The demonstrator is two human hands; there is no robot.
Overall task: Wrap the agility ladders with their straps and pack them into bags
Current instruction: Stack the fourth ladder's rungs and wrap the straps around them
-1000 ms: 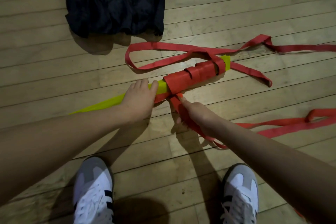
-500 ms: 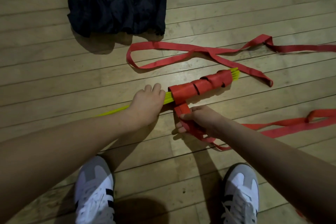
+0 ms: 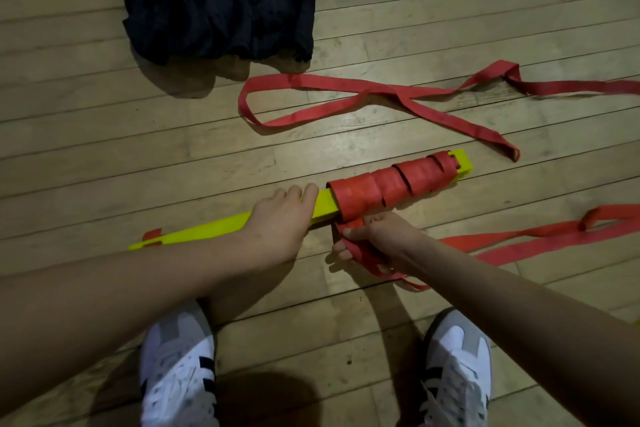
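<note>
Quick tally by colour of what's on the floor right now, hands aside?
Yellow: 1, the rung bundle
Red: 2 strap runs, one far, one wound on the bundle and trailing right; whether they join is out of frame
Dark: 1 bag
White-grey: 2 shoes
Total: 6

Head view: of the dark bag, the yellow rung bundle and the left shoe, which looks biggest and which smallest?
1. Dark bag, though cut off by the frame.
2. Yellow rung bundle, long but thin.
3. Left shoe; it sits nearer the camera, so true size is unsure.
</note>
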